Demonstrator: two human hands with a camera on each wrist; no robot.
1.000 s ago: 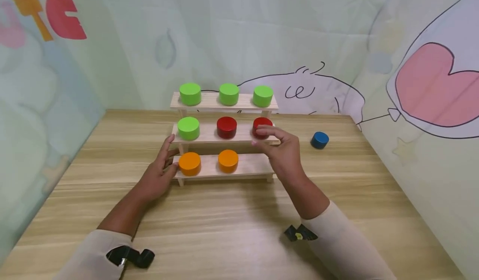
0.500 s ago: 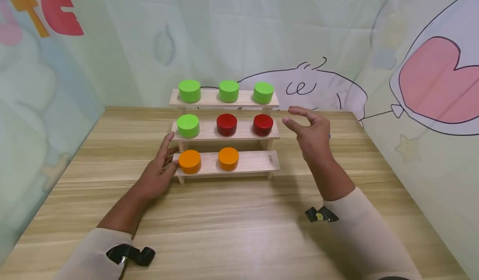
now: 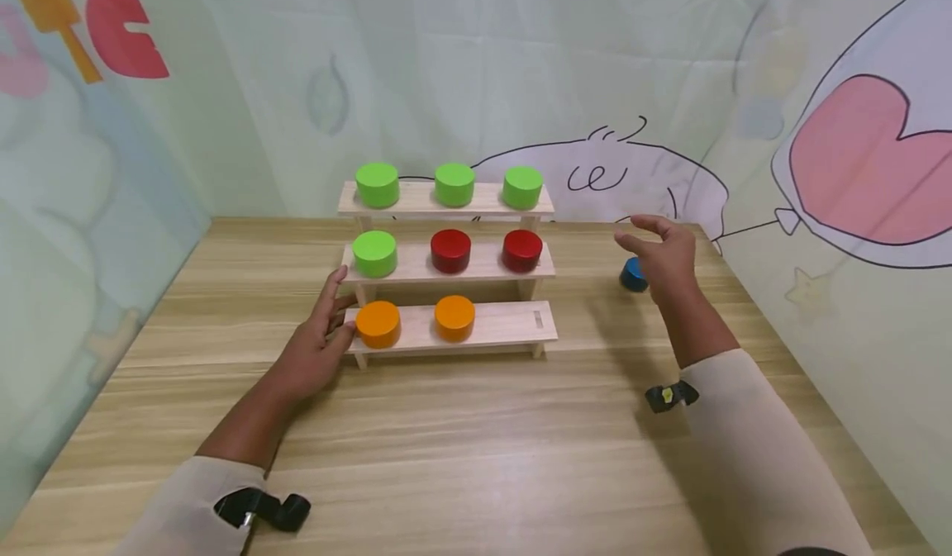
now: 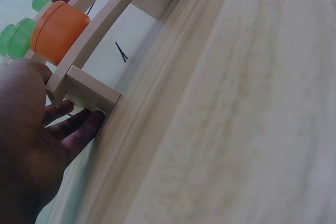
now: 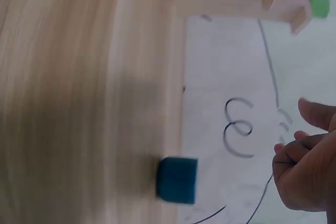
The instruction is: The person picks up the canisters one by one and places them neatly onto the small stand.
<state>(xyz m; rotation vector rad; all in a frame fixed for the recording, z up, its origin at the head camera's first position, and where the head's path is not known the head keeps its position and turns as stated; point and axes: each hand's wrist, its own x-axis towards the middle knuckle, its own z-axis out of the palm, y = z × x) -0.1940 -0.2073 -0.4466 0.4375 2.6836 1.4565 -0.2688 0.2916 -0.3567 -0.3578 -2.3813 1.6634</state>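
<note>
A three-tier wooden display stand point(image 3: 494, 325) stands on the table. My left hand point(image 3: 307, 356) holds the left end of its lowest shelf; in the left wrist view the thumb lies by the shelf and the fingers point(image 4: 84, 129) reach under it by the leg. My right hand point(image 3: 665, 263) hovers with thumb and fingers apart, holding nothing. Just left of and below it, a blue cylinder block point(image 3: 634, 275) sits on the table, partly hidden by the hand. In the right wrist view the blue block point(image 5: 177, 180) is apart from the hand.
Green blocks point(image 3: 454, 185) line the top shelf. The middle shelf bears a green block point(image 3: 375, 254) and two red blocks point(image 3: 450, 251). Two orange blocks point(image 3: 378, 325) stand on the lowest shelf's left and middle. A printed cloth point(image 3: 416, 60) hangs behind the table point(image 3: 461, 457).
My right hand has left the red block at the right of the middle shelf and moved right, over to the blue block. The left hand stays at the stand.
</note>
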